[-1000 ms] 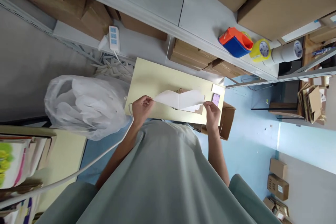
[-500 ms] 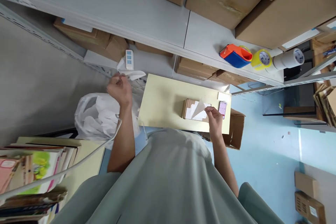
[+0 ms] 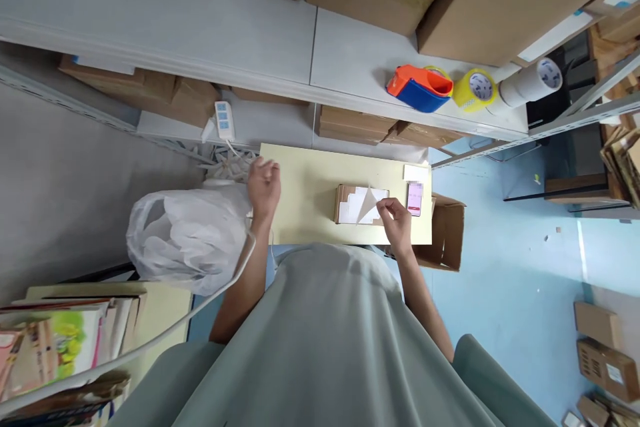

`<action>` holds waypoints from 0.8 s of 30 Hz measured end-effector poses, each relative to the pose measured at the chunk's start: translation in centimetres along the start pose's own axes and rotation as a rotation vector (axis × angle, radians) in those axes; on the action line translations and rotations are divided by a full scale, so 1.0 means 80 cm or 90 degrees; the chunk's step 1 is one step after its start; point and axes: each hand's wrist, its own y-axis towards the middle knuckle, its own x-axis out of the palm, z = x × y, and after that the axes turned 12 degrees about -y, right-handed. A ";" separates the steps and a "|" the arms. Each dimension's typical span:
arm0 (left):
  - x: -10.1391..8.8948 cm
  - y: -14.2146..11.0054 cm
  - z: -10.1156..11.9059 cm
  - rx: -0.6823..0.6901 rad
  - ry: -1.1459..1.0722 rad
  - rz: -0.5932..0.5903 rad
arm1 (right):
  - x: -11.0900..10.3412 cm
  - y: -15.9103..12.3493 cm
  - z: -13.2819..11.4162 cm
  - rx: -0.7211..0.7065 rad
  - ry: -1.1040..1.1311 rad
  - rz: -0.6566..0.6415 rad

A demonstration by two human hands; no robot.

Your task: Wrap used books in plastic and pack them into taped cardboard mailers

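My right hand pinches a corner of a white paper sheet lifted off a flat brown cardboard stack on the pale yellow table. My left hand hovers over the table's left edge, fingers loosely curled, with nothing visible in it. It is next to a white plastic bag filled with white paper scraps. A phone with a lit screen lies just right of the stack.
An open cardboard box sits under the table's right end. The grey shelf behind holds a power strip, an orange-blue tape dispenser, tape rolls and big cartons. Books lie at left; small boxes on the blue floor.
My left hand let go of a long white strip beyond the bag and came back to the table's left edge. My right hand stayed at the stack holding the sheet's corner.
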 end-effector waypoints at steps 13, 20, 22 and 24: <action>0.180 -0.191 0.060 -0.230 -0.183 -0.189 | -0.016 0.006 0.072 -0.257 -0.154 -0.072; 0.211 -0.215 0.033 -0.243 -0.234 -0.105 | -0.022 0.002 0.112 -0.259 -0.132 -0.184; 0.214 -0.218 0.025 -0.269 -0.244 -0.075 | -0.028 0.004 0.125 -0.245 -0.131 -0.202; 0.213 -0.217 0.017 -0.295 -0.270 -0.046 | -0.038 0.011 0.140 -0.209 -0.130 -0.190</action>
